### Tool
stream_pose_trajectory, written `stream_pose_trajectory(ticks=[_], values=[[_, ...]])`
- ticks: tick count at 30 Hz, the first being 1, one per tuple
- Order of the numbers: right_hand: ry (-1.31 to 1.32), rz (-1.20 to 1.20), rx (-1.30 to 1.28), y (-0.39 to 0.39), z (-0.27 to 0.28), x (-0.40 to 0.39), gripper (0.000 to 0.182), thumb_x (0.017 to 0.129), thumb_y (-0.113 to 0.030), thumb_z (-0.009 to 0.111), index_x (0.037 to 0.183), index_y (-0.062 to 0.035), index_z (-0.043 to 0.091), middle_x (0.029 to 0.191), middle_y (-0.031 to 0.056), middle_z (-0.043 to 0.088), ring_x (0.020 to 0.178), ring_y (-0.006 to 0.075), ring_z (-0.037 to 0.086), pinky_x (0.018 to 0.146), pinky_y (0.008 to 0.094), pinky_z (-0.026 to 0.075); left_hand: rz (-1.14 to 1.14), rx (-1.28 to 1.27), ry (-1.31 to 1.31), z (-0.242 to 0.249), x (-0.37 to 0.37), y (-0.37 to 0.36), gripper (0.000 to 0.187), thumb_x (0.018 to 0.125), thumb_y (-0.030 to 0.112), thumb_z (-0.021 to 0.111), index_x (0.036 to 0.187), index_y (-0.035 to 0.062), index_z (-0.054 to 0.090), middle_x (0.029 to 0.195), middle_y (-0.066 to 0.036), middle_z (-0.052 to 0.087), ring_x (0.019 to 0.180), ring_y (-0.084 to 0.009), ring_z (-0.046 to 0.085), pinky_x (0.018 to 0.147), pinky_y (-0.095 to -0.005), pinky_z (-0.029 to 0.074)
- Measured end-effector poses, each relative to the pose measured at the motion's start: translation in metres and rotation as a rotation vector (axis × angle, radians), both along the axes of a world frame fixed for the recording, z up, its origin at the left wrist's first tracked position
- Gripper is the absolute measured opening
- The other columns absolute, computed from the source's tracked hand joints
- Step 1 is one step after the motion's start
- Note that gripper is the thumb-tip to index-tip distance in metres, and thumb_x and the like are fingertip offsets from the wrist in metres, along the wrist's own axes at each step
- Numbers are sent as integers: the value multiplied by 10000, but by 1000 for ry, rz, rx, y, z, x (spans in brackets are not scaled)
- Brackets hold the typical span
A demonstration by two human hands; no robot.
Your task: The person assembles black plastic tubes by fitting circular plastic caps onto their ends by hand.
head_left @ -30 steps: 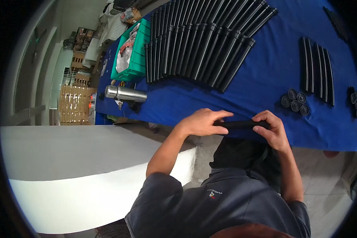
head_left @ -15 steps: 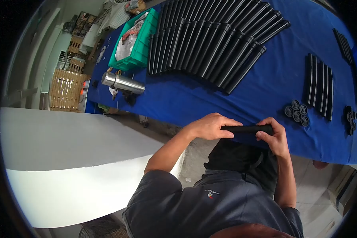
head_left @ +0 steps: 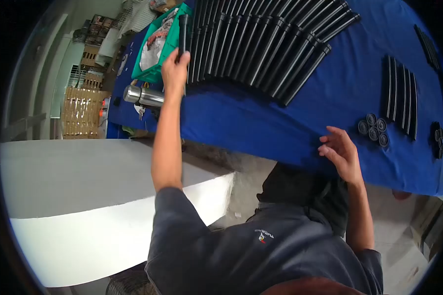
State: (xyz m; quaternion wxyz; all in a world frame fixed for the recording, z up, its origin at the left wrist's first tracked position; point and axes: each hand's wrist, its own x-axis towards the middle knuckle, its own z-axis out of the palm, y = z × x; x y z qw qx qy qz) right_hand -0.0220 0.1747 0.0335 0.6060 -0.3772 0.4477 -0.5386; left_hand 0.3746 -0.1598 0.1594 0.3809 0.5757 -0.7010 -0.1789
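Observation:
My left hand (head_left: 175, 73) grips the lower part of a black tube (head_left: 183, 33), which stands out from my fingers beside the green crate, at the left end of the fanned rows of black tubes (head_left: 266, 54). My right hand (head_left: 340, 153) is over the front edge of the blue cloth (head_left: 261, 130) with its fingers apart and nothing in them. Nearest to it on the right is a cluster of round black caps (head_left: 373, 129).
A green crate (head_left: 168, 51) holding a plastic bag stands at the upper left, with a steel flask (head_left: 143, 95) in front of it. Thin black strips (head_left: 401, 96) and more round caps (head_left: 440, 140) lie at the right. A white surface (head_left: 118, 236) is at the lower left.
My left hand has moved up and left with the black tube, from the front edge to the rows' left end. My right hand has let go of the tube and opened.

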Motion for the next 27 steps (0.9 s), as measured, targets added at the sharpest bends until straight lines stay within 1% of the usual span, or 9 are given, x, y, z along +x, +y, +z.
stream_pose_trajectory(ticks=[1,3,5,8,14,20,23,26,27], values=[[-24,1,11,3,-2,2,510,966,-1,683,1439,19,494,1176,131,639,994,170,668,880,312,569,74,-19,-89,-13,17,-34,524,904,294,768,1301,-36,680,1184,-210,752,1099,-296,719,974,-362,526],[-54,-17,-19,-4,-3,0,476,975,3,669,1422,23,508,1169,127,644,992,167,670,874,315,572,153,13,-187,-36,20,-83,546,889,302,771,1309,-33,677,1235,-225,731,1150,-333,705,1007,-379,517],[-79,-30,-34,-2,-8,-2,459,981,4,664,1414,23,513,1183,127,644,995,166,672,870,318,575,224,79,-172,-43,6,-91,558,882,305,773,1323,-21,674,1269,-228,716,1187,-320,691,1035,-383,505],[-52,-41,-31,-3,-3,-3,424,991,-24,666,1389,36,534,1166,134,655,995,170,678,870,325,581,187,133,-162,-51,-6,-106,588,863,320,779,1338,-10,669,1299,-221,705,1216,-334,675,1058,-395,494],[-48,-39,-34,-3,-6,-2,379,1000,-46,667,1355,37,562,1154,136,667,993,172,684,861,333,589,196,233,-212,-47,-31,-101,594,850,298,781,1346,-8,664,1368,-224,665,1292,-347,628,1096,-398,473],[-50,-47,-51,-2,-4,-2,354,1007,-53,662,1336,40,573,1125,129,681,985,167,685,856,329,589,189,284,-114,-61,-28,-113,546,886,267,757,1348,-8,663,1383,-224,655,1294,-342,627,1095,-399,474],[-58,-49,-47,-2,-4,-1,344,1008,-56,663,1327,40,578,1121,130,683,982,166,685,854,330,587,164,259,-143,-58,-30,-106,511,914,261,732,1349,1,666,1365,-222,667,1277,-339,637,1087,-403,482],[-63,-47,-40,-2,-5,-2,340,1009,-58,665,1323,41,580,1123,131,683,980,165,684,851,330,586,138,271,-76,-63,-21,-110,546,915,331,740,1351,10,668,1341,-215,682,1258,-334,649,1068,-405,493],[-64,-47,-39,-2,-5,-2,340,1009,-59,665,1321,41,580,1123,131,683,980,164,684,850,329,586,132,244,-111,-59,-24,-105,580,906,377,743,1350,12,670,1330,-217,687,1251,-338,652,1063,-407,495]])
